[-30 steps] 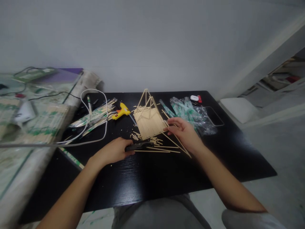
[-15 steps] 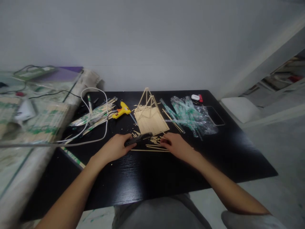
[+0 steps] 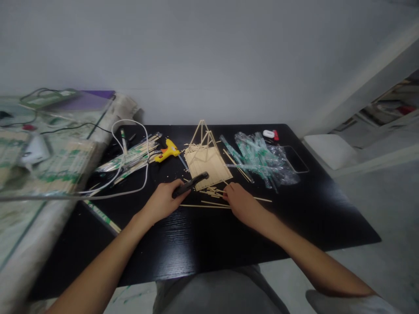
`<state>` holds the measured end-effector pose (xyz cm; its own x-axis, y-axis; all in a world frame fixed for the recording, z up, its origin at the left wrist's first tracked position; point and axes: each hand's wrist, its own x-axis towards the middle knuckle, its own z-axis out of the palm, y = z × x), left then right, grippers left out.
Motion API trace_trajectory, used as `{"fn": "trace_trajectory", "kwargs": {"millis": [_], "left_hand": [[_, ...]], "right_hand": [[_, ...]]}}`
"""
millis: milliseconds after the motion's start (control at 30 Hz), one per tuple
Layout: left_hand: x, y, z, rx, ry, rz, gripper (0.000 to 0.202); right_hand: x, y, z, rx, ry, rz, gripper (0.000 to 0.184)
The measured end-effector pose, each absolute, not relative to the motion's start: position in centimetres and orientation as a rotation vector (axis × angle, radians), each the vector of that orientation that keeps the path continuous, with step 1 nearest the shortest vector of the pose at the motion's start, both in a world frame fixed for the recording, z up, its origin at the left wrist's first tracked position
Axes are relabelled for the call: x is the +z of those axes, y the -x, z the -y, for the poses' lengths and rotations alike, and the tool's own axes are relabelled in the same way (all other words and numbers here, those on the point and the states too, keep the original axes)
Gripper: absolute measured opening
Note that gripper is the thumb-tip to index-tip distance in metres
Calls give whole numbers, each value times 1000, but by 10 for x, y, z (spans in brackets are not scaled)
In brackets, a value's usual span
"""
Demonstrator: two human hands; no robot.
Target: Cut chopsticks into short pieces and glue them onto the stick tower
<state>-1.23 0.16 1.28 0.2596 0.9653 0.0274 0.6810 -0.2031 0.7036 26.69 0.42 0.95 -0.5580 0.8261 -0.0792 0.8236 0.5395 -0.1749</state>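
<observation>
My left hand is closed round a black hand tool, whose tip is lifted and points up to the right toward a stick model made of thin wooden sticks, with a flat panel and a pointed frame. My right hand rests low on the black table, fingers curled over loose sticks lying in front of the model; what it pinches I cannot make out.
A yellow glue gun and a white cable lie to the left. Packs of wrapped sticks sit beside them. Empty clear wrappers pile up at the right. A cluttered surface borders the table's left edge.
My right hand drew back from the model to the loose sticks near me. My left hand raised the black tool off the table and tilted it toward the model.
</observation>
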Motion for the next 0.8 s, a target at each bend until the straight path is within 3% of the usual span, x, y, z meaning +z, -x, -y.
{"fn": "trace_trajectory", "kwargs": {"millis": [233,500,667,800], "left_hand": [[8,2,4,990,-1638,-1391,33],[15,0,9,1029,-1412,-1374,33],[16,-8,13,1003,-1378,-1315,34],[14,-5,12,1040,-1404,-1340,37]], "right_hand": [[44,-255,-1,781,1327,2506,11],[51,-242,1,1357,1159,2201,13],[49,-221,-4,1556,1080,1960,26],[47,-211,-9,1606,1065,1806,21]]}}
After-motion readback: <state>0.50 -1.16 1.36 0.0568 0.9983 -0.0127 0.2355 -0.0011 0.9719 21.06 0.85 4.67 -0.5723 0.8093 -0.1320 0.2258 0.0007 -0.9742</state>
